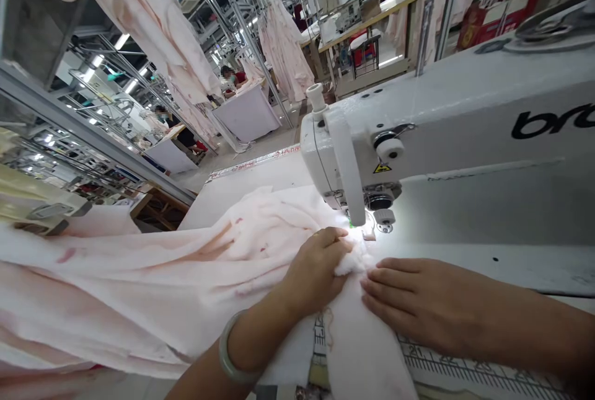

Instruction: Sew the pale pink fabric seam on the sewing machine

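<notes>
The left hand (318,270) curls closed on pink fabric (204,263), apparently pinching its bunched edge just below the sewing machine (441,108); the right hand (413,301) lies flat, fingers extended, touching the fabric. Bare worktop (469,260) opens rightward beneath the machine's arm.

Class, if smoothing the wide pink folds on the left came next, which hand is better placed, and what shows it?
Probably the left hand: it rests on the pink fabric, beside those folds. The right hand lies farther off, its fingers at the pale strip's edge.
</notes>
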{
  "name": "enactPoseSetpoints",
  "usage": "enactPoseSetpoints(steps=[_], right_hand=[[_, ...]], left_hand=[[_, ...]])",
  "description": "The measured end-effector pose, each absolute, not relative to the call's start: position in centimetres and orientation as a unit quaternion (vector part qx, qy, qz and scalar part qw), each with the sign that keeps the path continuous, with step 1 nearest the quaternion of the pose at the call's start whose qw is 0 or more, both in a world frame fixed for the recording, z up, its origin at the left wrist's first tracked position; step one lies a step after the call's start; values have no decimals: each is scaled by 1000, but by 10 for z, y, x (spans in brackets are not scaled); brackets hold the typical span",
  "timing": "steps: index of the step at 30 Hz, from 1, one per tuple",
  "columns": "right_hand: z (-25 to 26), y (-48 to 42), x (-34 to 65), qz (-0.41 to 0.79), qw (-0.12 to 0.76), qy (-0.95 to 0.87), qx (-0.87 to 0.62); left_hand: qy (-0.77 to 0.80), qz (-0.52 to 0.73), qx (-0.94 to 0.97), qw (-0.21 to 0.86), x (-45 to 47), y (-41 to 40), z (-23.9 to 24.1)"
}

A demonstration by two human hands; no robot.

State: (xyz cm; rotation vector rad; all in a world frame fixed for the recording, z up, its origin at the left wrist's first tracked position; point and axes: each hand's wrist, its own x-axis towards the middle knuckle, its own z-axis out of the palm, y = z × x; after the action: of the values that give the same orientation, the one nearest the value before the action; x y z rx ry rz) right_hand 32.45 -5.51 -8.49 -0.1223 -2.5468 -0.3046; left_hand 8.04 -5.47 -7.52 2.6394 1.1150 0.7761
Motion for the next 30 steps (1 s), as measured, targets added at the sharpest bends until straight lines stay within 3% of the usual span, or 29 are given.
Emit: enactPoseSetpoints(steps=[3, 10, 22, 30], right_hand=[[-87, -56, 325, -97, 281, -953, -50], [-89, -56, 324, -61, 292, -953, -58], [-88, -56, 324, -62, 294, -952, -54], [-81, -56, 324, -27, 293, -954, -58]], left_hand=[[378, 258, 883, 101, 83, -53, -72], [469, 325, 774, 274, 89, -49, -58], [342, 228, 900, 141, 83, -50, -70], [356, 187, 903, 153, 83, -58, -65]])
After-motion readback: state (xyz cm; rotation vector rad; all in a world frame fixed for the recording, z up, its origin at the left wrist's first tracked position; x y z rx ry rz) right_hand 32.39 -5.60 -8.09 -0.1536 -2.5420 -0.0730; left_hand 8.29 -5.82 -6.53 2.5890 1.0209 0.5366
